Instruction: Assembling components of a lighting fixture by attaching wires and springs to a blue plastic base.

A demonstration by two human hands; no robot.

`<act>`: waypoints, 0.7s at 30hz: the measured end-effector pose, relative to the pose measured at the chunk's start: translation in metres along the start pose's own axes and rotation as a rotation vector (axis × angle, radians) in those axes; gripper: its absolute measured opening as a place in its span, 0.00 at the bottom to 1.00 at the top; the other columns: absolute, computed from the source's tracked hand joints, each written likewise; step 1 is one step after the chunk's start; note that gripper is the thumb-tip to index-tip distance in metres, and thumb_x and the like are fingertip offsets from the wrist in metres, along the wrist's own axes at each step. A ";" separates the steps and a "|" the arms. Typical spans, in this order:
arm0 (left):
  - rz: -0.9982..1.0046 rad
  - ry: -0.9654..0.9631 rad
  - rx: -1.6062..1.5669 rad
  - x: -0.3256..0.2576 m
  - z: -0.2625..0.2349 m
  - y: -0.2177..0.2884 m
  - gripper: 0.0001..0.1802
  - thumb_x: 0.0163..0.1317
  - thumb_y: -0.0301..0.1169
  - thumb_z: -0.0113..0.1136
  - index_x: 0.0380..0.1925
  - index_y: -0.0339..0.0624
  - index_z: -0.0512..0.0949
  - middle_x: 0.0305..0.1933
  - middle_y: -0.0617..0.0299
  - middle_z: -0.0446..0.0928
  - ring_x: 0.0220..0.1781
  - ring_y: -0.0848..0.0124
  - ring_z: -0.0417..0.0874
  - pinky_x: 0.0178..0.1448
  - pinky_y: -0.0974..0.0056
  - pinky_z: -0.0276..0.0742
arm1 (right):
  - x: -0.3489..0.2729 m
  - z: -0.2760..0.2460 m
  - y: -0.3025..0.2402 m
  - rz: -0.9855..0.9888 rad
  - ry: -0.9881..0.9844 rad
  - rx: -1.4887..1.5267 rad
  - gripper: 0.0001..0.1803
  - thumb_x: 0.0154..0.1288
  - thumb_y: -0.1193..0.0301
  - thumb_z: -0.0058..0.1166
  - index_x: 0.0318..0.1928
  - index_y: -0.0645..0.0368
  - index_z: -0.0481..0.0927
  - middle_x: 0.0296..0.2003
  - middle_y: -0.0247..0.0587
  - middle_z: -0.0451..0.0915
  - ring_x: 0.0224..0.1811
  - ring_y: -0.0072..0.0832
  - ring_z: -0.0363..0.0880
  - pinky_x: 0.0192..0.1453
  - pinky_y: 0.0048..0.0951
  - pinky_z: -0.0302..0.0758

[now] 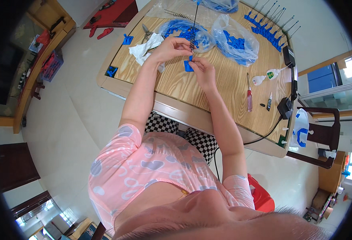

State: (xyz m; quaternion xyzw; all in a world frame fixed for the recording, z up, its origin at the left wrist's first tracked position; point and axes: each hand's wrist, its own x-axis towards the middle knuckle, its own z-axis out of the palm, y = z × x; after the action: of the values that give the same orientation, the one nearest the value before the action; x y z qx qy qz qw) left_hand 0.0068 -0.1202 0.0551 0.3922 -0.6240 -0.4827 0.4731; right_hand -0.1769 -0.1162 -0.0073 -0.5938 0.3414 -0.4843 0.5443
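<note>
Forehead and pink patterned shirt fill the bottom of the view, closest to the lens; both bare forearms run up from there to the wooden table, which serves as ref for everything else.

Left hand is over the table's middle, fingers pinched shut on the lower end of a thin dark rod w/ a coiled spring that stands nearly upright and reaches toward the table's far edge. Right hand sits just beside it, a bit nearer the body, fingers closed around a small blue plastic piece; exact grip hard to make out. The piece is right below the spring's lower end, touching or nearly so, can't tell which.

Behind the hands on the table: two clear bags of blue parts. Crumpled white cloth lies by the left hand, toward the table's left edge. A row of finished blue pieces w/ springs lines the far right corner. On the table's right side: red-handled screwdriver, white glue bottles, black power adapter w/ cable running off the near edge.

Off the table's right end, a dark wood chair. Under the table's near edge, checkered trousers.
</note>
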 end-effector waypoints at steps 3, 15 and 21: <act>-0.017 -0.005 0.013 -0.001 0.001 0.002 0.10 0.53 0.24 0.66 0.36 0.37 0.80 0.33 0.65 0.81 0.38 0.79 0.80 0.46 0.72 0.73 | -0.001 0.000 -0.005 -0.010 0.000 -0.018 0.08 0.59 0.78 0.59 0.39 0.67 0.78 0.35 0.37 0.78 0.39 0.21 0.78 0.43 0.22 0.75; 0.021 0.019 0.064 0.001 0.003 0.000 0.07 0.50 0.24 0.68 0.30 0.39 0.80 0.28 0.70 0.78 0.32 0.83 0.75 0.38 0.74 0.70 | 0.000 0.001 -0.001 -0.022 0.038 -0.065 0.08 0.57 0.77 0.61 0.37 0.66 0.79 0.34 0.37 0.78 0.37 0.22 0.79 0.41 0.23 0.75; 0.020 0.026 0.134 0.002 0.002 -0.002 0.07 0.50 0.25 0.68 0.28 0.39 0.79 0.28 0.70 0.78 0.31 0.84 0.73 0.37 0.75 0.69 | 0.000 0.001 -0.003 -0.010 0.019 -0.045 0.07 0.58 0.77 0.60 0.37 0.66 0.79 0.33 0.37 0.78 0.38 0.22 0.79 0.42 0.23 0.75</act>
State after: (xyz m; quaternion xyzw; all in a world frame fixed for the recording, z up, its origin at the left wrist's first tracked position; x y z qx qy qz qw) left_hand 0.0048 -0.1216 0.0536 0.4231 -0.6526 -0.4298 0.4586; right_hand -0.1762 -0.1149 -0.0049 -0.6030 0.3546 -0.4848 0.5249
